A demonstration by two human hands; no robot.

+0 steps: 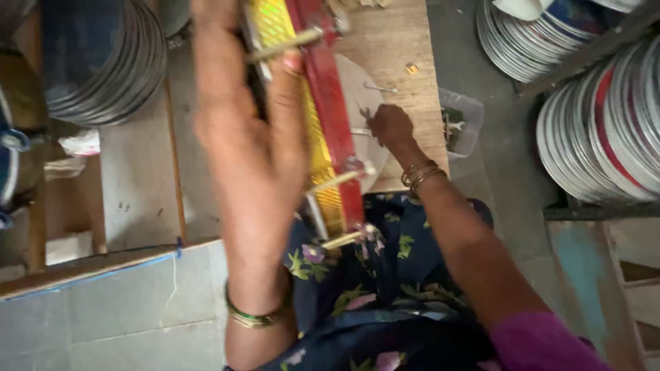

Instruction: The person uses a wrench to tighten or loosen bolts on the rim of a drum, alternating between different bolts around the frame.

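Observation:
My left hand (251,130) is raised close to the camera, gripping a long red frame (333,117) with a shiny yellow-gold strip (320,148) and several metal pins sticking out of it. My right hand (390,127) reaches down to a wooden board (399,48) and pinches a small metal hook or pin lying on a pale round piece (361,89). Another small metal pin (380,88) lies on the board just beyond the fingers. Both wrists wear bangles. A dark blue flowered cloth (371,288) covers my lap.
A clear plastic tub (462,124) of small metal parts sits right of the board. Stacks of round metal-rimmed discs fill racks at the right (605,130) and upper left (110,62). Grey floor tiles (110,309) and a wooden ledge lie at the lower left.

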